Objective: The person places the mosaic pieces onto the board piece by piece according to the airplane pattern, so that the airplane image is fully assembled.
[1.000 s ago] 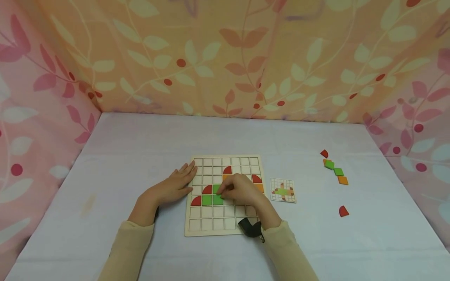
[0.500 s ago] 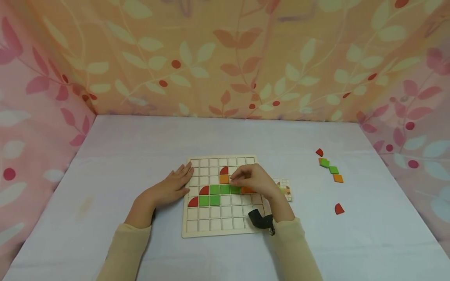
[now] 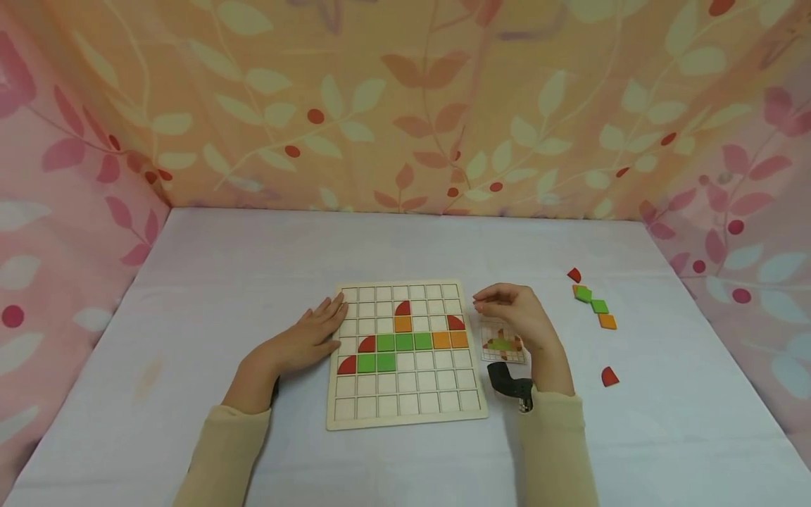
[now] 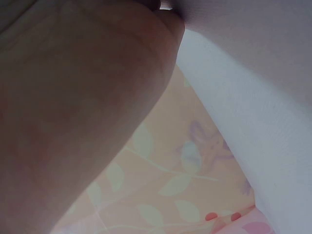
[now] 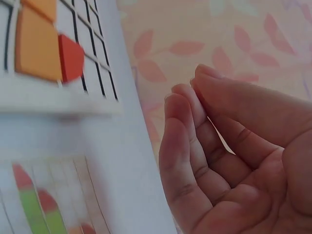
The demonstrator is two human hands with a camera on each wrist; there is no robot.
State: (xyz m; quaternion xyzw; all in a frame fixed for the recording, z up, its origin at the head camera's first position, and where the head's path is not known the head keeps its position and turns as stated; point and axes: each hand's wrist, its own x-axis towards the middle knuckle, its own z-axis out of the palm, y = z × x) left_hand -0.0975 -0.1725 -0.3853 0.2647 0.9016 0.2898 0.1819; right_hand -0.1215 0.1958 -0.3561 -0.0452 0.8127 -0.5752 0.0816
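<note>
A wooden grid board [image 3: 437, 403] lies flat on the table. Several green square tiles [image 3: 404, 342], orange squares [image 3: 450, 339] and red quarter-round tiles [image 3: 403, 308] sit in its cells. My left hand [image 3: 312, 334] rests with spread fingers along the board's left edge. The left wrist view shows only part of that hand, dark and close. Off the board's right side, my right hand [image 3: 521, 317] hovers above a small pattern card [image 3: 500, 345] and partly covers it. Nothing shows between its loosely bent fingers [image 5: 178, 131] and thumb in the right wrist view.
At the right lie loose tiles: red quarter-rounds [image 3: 610, 377], green squares [image 3: 599, 306] and orange squares [image 3: 607, 321], some overlapping. A black wrist device [image 3: 507, 382] hangs at my right wrist. Patterned cloth walls [image 3: 405, 105] border the white table at the back and sides.
My right hand has left the green tiles in the middle of the board and moved right, over the card. A third green tile shows in the upper green row. The left hand stays put.
</note>
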